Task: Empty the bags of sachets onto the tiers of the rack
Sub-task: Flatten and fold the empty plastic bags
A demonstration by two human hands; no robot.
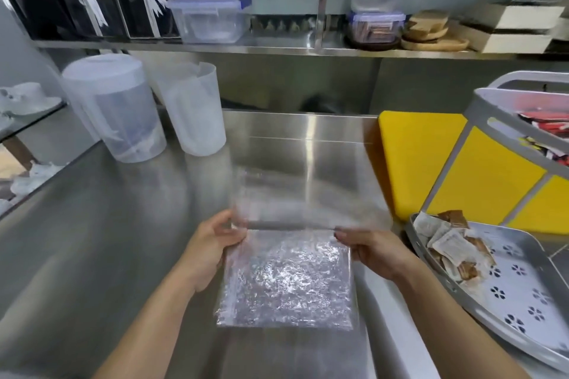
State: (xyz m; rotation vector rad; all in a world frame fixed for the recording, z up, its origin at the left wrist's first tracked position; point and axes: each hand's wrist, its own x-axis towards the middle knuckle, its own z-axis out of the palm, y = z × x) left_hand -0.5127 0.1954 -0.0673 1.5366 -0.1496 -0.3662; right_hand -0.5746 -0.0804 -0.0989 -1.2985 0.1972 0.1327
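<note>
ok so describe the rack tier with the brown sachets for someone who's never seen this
At the right end of the steel counter, a grey rack stands before a yellow board. Its lower tier, a tray pierced with flower-shaped holes, holds brown and white sachets at its left end; the upper tier holds red ones.

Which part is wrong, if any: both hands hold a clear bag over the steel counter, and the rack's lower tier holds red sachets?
The colour is wrong. In the head view the rack's lower tier holds brown and white sachets; the red ones lie on the upper tier. The rest stands: left hand and right hand hold the clear bag over the steel counter.
</note>
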